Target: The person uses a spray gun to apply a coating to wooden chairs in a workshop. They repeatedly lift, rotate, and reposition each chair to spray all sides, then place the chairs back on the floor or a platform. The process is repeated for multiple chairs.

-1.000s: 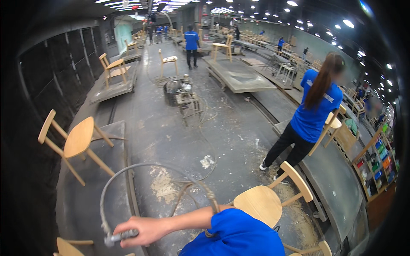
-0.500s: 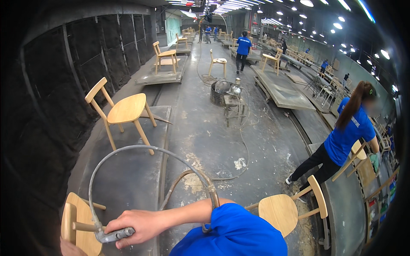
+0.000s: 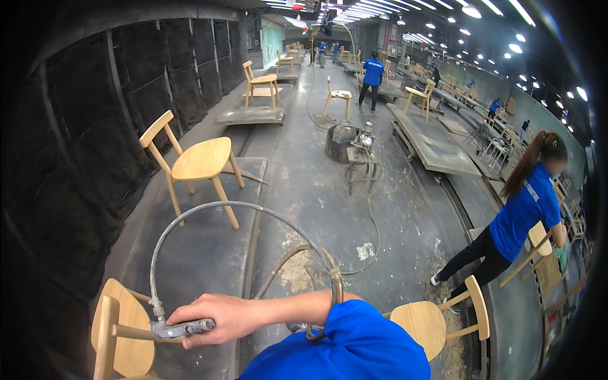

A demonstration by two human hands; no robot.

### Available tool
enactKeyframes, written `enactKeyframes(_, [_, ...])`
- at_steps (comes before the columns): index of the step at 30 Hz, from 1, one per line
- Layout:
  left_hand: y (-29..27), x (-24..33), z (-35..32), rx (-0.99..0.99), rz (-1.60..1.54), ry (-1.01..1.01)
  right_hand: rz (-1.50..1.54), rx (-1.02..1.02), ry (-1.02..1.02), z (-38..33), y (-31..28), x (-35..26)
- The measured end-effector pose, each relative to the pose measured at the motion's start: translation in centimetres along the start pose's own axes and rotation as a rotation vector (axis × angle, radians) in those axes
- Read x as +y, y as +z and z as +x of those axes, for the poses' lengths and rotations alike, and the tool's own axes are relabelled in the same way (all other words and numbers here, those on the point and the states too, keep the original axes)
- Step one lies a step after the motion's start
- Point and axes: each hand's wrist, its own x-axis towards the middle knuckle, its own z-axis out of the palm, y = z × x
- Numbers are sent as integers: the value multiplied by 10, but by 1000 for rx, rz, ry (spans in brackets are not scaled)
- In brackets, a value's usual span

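My right hand (image 3: pixel 218 318) reaches in across my body, its fingers wrapped round a metal spray gun (image 3: pixel 180 329). From the gun a grey hose (image 3: pixel 209 204) arcs up and over, then runs back to my forearm near the elbow, where it loops round by the blue sleeve. Close beside the gun, at the lower left, stands a light wooden chair (image 3: pixel 135 326), partly cut off by the picture's edge. The gun overlaps one of its pale bars in the picture; whether they touch I cannot tell. My left hand is out of view.
A wooden chair (image 3: pixel 202 159) stands on the platform ahead; another chair (image 3: pixel 419 322) is at my right. A round dark tub (image 3: pixel 339 151) and a small stand (image 3: pixel 362 166) occupy the aisle, with a hose trailing on the floor. A co-worker (image 3: pixel 522 206) in blue bends over a chair at right.
My view has swung slightly left, so the scene sits further right. My right hand keeps the spray gun by the chair. My left hand, partly visible at the chair before, has left the picture.
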Motion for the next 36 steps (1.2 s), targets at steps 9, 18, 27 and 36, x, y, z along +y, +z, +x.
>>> enactKeyframes(9, [-7, 48, -72, -154, 39, -107, 48, -66, 27, -12, -1, -10])
enactKeyframes(18, [-30, 60, -83, -207, 119, -92, 258, -234, -16, -7, 16, -28])
enactKeyframes(27, [-49, 71, -97, -217, 142, -127, 230, -196, 28, -13, 16, -37])
enactKeyframes(36, [-58, 82, -119, -383, 161, -232, 210, -260, 32, -13, 18, -49])
